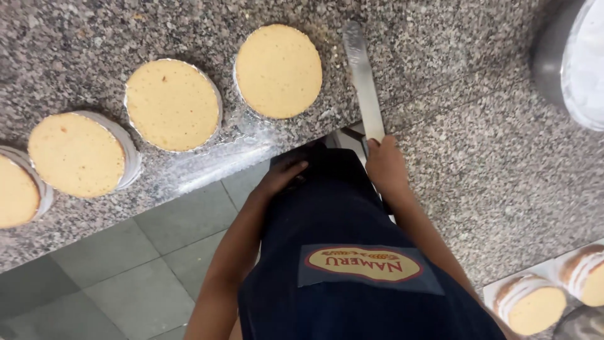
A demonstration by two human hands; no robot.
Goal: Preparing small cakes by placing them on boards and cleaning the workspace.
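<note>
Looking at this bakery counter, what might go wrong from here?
The cake rounds sit near the edge of the granite counter, so a bump might push one toward the floor. The long spatula overhangs that edge where the right hand grips it; it might slip. The left hand rests on the apron.

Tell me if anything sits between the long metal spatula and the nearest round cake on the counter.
Nothing visible does. The spatula, held at its handle by the right hand, lies on bare granite counter just right of the nearest cake.
</note>
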